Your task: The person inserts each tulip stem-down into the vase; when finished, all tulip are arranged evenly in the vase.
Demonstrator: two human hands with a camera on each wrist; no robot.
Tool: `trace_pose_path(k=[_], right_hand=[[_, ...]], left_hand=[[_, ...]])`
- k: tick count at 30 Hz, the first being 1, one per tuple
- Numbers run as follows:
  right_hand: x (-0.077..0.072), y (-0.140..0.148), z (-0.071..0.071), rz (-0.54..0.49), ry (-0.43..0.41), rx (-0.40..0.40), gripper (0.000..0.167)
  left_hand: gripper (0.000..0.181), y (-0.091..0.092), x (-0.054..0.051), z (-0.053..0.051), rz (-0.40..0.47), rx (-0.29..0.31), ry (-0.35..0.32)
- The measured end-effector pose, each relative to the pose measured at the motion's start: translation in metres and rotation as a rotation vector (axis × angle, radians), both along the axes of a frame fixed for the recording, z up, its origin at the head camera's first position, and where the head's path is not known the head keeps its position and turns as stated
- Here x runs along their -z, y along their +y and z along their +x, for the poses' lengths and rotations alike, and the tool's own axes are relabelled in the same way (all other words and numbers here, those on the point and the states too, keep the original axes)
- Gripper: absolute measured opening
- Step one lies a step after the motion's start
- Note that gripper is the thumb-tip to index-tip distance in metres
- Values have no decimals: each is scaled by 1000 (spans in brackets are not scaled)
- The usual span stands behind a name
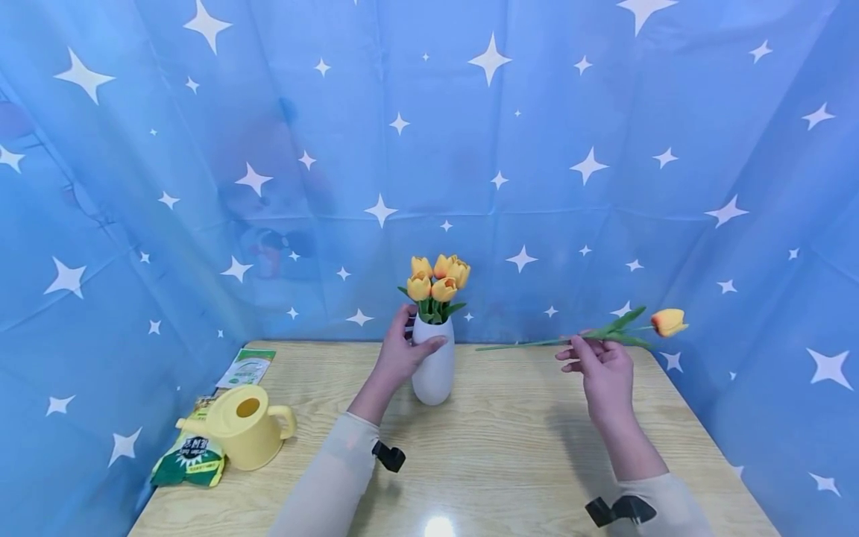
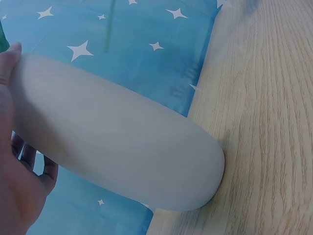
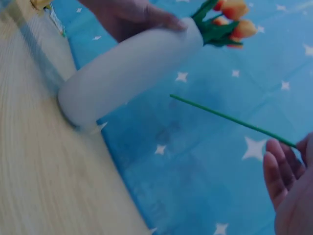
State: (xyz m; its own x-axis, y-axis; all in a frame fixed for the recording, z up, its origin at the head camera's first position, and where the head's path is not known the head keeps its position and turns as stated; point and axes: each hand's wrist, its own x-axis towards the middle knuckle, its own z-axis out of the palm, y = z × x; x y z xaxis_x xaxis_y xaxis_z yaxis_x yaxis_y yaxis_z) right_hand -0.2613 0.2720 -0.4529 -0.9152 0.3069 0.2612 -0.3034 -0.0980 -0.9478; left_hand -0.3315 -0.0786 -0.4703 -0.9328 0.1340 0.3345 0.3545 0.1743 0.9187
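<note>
A white vase point(image 1: 434, 365) stands upright on the wooden table and holds several yellow-orange tulips point(image 1: 439, 280) with green leaves. My left hand point(image 1: 401, 352) grips it near the top, thumb across the front and fingers round the far side; the left wrist view shows the vase point(image 2: 117, 132) filling the middle. Out to the right, my right hand point(image 1: 606, 371) pinches a single tulip point(image 1: 669, 322) by its stem and leaves. This tulip lies almost level, its bloom to the right and its bare green stem point(image 3: 230, 117) pointing left toward the vase.
On the table's left side sits a yellow watering can point(image 1: 248, 431). A green and yellow bag point(image 1: 191, 455) lies against it, and a green-white packet point(image 1: 246, 368) is behind. A blue star-patterned curtain point(image 1: 456, 149) hangs along the back and sides of the wooden table point(image 1: 510, 447).
</note>
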Motion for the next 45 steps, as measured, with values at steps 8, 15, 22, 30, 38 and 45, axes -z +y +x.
trace_pose_path(k=[8,15,22,30,38,45], right_hand=[[-26,-20,3,-39,148,-24,31],[-48,-37,4,-35,273,-22,32],[-64,-46,-1,-3,334,-34,32],[-80,-55,-8,58,411,-67,25],[-93,-67,-14,188,453,-90,22],[-107,-77,-16,368,457,-95,18]], left_hand=[[69,0,0,0,0,1,-4],[69,0,0,0,-5,-1,-5],[70,1,1,0,-5,-1,-7],[69,0,1,-1,4,5,-7],[68,-1,2,-2,3,9,0],[67,0,1,-2,3,13,1]])
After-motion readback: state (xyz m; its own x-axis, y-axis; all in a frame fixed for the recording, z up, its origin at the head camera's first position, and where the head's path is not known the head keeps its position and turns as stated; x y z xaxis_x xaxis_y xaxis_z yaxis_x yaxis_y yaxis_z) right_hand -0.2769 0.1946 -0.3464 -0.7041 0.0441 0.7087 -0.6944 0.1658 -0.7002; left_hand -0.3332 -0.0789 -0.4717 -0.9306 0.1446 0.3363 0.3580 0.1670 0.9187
